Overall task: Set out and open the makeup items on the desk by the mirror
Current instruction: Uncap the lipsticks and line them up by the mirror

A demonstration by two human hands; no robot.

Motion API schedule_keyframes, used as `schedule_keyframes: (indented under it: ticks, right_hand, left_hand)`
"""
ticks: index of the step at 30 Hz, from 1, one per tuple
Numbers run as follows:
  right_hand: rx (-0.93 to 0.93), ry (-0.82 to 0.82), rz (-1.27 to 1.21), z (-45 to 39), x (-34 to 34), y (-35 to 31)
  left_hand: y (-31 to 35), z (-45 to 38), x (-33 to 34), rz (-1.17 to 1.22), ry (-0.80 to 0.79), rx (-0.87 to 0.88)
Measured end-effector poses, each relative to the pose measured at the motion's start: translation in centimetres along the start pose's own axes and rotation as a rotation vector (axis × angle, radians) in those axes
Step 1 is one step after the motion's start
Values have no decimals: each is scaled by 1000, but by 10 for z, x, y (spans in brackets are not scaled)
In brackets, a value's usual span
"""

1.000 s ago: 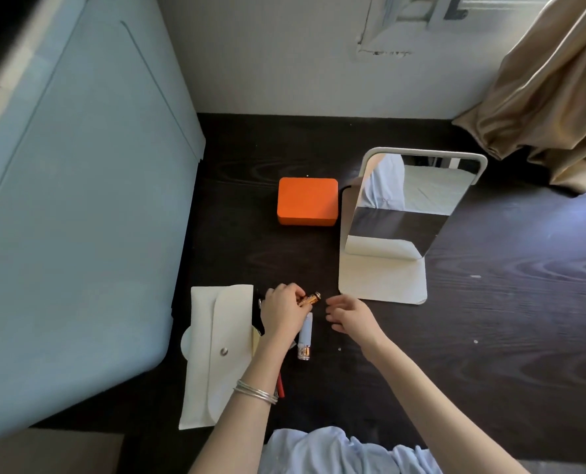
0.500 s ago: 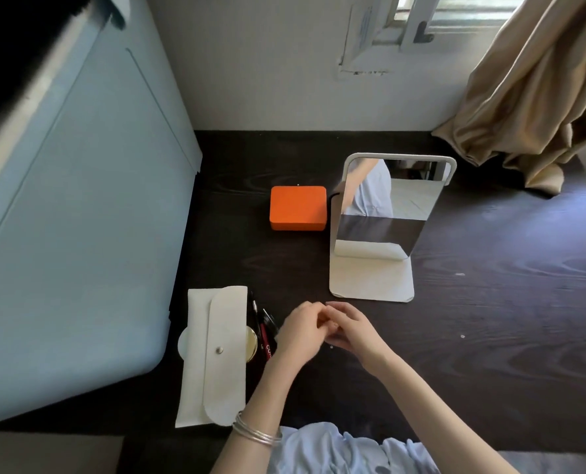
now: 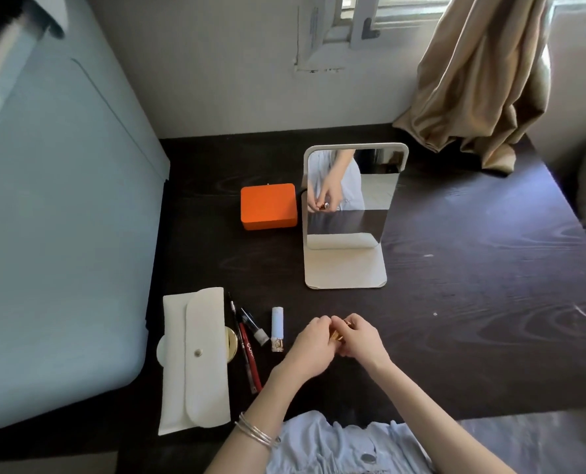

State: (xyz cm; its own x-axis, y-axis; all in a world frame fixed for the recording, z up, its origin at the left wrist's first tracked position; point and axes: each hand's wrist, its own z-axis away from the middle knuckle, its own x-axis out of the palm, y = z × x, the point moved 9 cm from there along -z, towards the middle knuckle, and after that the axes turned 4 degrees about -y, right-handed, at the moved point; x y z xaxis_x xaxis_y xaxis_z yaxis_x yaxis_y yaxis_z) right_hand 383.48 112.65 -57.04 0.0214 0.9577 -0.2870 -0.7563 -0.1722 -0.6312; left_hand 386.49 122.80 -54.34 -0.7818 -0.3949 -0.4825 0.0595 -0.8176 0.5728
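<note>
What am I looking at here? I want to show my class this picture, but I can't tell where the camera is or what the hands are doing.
There is no machine: a person wears a camera on the head, looking down at their own two hands over a dark desk. The left hand and right hand together grip a small gold tube, apparently a lipstick. On the desk lie a white pouch, a red pencil, a dark-capped tube and a white tube. Farther back stand a mirror, which reflects the hands, and an orange box.
</note>
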Motion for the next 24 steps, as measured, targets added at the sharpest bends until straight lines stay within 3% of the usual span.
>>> schedule_keyframes:
  ticks: [8, 18, 22, 24]
  right_hand:
    - [-15, -13, -221, 4, 4, 5]
    - [1, -24, -225, 11, 13, 13]
    - [54, 228, -343, -1, -32, 22]
    - [139, 239, -519, -4, -55, 37]
  left_hand:
    - [1, 12, 8, 125, -111, -29]
    - [-8, 11, 14, 150, -119, -34]
    - [-29, 15, 16, 345, -93, -24]
    - [-44, 20, 14, 456, -49, -33]
